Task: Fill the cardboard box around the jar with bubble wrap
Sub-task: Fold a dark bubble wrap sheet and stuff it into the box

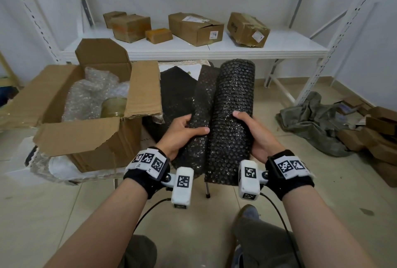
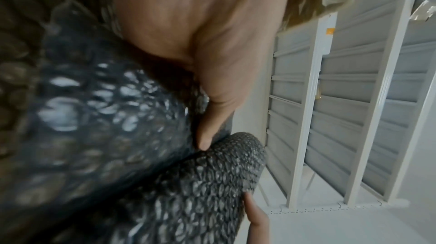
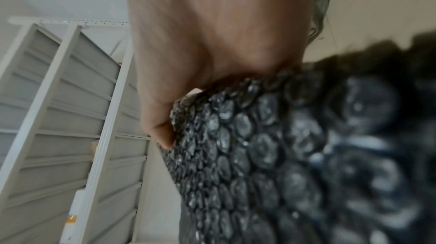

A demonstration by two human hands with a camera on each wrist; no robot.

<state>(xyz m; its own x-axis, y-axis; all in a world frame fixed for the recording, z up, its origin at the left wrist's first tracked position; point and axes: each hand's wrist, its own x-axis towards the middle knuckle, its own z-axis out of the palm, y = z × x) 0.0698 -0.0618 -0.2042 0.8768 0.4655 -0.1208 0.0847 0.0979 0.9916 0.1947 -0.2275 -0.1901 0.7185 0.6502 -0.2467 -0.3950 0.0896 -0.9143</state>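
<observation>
An open cardboard box (image 1: 86, 138) stands at the left with its flaps up. Inside it, a glass jar (image 1: 113, 106) sits beside crumpled clear bubble wrap (image 1: 90, 93). In front of me I hold a partly rolled sheet of black bubble wrap (image 1: 232, 113). My left hand (image 1: 182, 132) grips the loose flat side of the sheet (image 2: 106, 117), thumb on top. My right hand (image 1: 255, 136) curls round the thick rolled part (image 3: 271, 154), thumb pressing its front. More black wrap (image 1: 176, 91) lies behind, right of the box.
A white metal shelf (image 1: 193, 50) behind carries several closed cardboard boxes (image 1: 195, 28). A crumpled green cloth (image 1: 315, 121) and flattened cardboard (image 1: 378, 138) lie on the tiled floor at the right. My knees show at the bottom.
</observation>
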